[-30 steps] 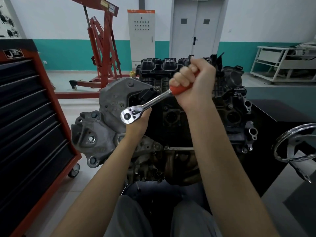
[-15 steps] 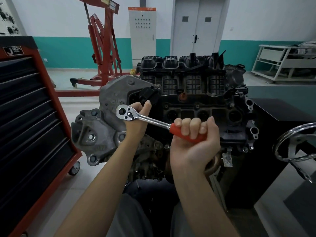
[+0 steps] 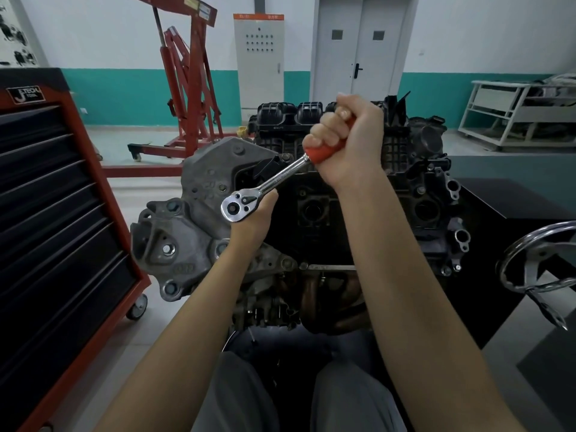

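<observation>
A workshop with a pale tiled floor (image 3: 146, 194) and white walls banded in teal. 1 engine (image 3: 424, 194) stands in the middle on a black stand. At the left edge of the room is 1 red tool cabinet (image 3: 62, 219) with black drawers. By the back wall are 1 red engine hoist (image 3: 187, 88), 1 grey control cabinet (image 3: 258, 57), 1 double door (image 3: 358, 48) of 2 leaves and 1 white rack (image 3: 505, 116). 1 chrome handwheel (image 3: 536, 260) sits at the right edge.

1 ratchet wrench (image 3: 280, 177) is at the engine's left edge, its head in front of the grey cover and its handle slanting up to the right. 2 hands work it. The right hand (image 3: 349, 145) is fisted round the red grip. The left hand (image 3: 252, 219) cups the head from behind, with the thumb against the neck and the fingers hidden.

0.5 s ago the handle pointed down to the right, with the right hand low before the engine. Now the handle has swung up, the fist is in front of the black manifold, and the head has barely moved.
</observation>
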`<state>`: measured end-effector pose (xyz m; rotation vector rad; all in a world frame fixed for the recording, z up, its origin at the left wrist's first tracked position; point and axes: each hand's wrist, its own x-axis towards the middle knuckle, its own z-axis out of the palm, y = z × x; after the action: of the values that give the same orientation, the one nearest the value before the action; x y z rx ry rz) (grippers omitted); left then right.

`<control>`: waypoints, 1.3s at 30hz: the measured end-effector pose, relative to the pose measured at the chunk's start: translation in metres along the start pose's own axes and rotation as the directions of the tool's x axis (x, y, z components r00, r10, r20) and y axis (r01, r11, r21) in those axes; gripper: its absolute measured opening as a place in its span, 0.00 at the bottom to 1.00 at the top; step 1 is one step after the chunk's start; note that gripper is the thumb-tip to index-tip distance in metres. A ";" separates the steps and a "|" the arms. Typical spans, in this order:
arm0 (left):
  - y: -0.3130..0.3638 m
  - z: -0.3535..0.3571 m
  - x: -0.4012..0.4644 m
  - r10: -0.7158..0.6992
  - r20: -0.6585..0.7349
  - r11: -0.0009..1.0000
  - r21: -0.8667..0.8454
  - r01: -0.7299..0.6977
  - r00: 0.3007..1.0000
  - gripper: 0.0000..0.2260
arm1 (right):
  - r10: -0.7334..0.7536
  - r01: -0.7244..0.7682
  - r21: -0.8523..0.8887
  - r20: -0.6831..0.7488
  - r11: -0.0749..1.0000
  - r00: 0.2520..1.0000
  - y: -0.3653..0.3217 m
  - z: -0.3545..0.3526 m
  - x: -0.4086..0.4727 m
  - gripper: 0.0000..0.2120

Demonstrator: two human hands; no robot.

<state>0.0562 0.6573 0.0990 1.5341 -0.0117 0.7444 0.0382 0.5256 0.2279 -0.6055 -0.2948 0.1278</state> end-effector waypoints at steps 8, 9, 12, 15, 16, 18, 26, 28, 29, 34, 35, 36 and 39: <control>0.004 -0.001 -0.003 0.127 -0.003 0.991 -0.034 -0.127 0.992 0.19 | -0.308 0.344 0.274 -0.165 0.898 0.937 0.054 -0.045 -0.086 0.21; 0.005 -0.001 -0.004 0.130 -0.004 0.991 -0.038 -0.130 0.992 0.19 | -0.319 0.353 0.287 -0.162 0.890 0.934 0.058 -0.047 -0.090 0.21; 0.006 0.000 -0.002 0.121 0.006 0.993 -0.014 -0.121 0.993 0.22 | -0.302 0.327 0.261 -0.132 0.908 0.944 0.046 -0.046 -0.078 0.21; 0.002 0.002 0.000 0.038 -0.036 0.999 -0.005 -0.038 0.999 0.21 | -0.213 0.222 0.174 -0.068 0.959 0.975 0.018 -0.033 -0.043 0.20; 0.000 0.002 0.000 -0.006 -0.055 1.000 -0.021 0.005 0.998 0.20 | -0.171 0.177 0.138 -0.053 0.975 0.984 0.011 -0.026 -0.032 0.20; -0.001 0.002 0.000 -0.052 -0.056 0.998 -0.025 0.051 0.997 0.18 | -0.089 0.090 0.069 -0.027 0.994 0.996 0.001 -0.014 -0.013 0.21; -0.001 0.001 0.000 -0.056 -0.081 0.996 -0.079 0.049 0.995 0.17 | -0.114 0.117 0.104 -0.037 0.988 0.993 0.012 -0.013 -0.021 0.20; 0.002 0.001 -0.001 0.003 -0.077 0.996 -0.084 -0.010 0.997 0.18 | -0.214 0.226 0.181 -0.082 0.957 0.973 0.026 -0.028 -0.044 0.20; 0.004 0.000 -0.002 0.041 -0.054 0.996 -0.075 -0.045 0.998 0.18 | -0.249 0.267 0.219 -0.109 0.938 0.962 0.033 -0.034 -0.056 0.20; 0.009 -0.001 -0.006 0.103 -0.030 0.992 -0.066 -0.105 0.994 0.19 | -0.315 0.348 0.302 -0.152 0.887 0.937 0.059 -0.049 -0.091 0.20; 0.009 0.000 -0.005 0.091 -0.036 0.994 -0.064 -0.093 0.995 0.19 | -0.323 0.347 0.291 -0.129 0.892 0.938 0.058 -0.049 -0.090 0.21; 0.010 0.002 -0.004 0.087 -0.045 0.995 -0.048 -0.089 0.995 0.19 | -0.325 0.340 0.272 -0.097 0.901 0.941 0.055 -0.049 -0.086 0.21; 0.006 0.001 0.000 0.061 -0.060 0.998 0.018 -0.060 0.996 0.19 | -0.270 0.263 0.202 0.009 0.943 0.963 0.031 -0.043 -0.062 0.22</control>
<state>0.0541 0.6553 0.1049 1.5320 -0.0073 0.8408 -0.0082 0.5152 0.1616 -0.3601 -0.3923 -0.0928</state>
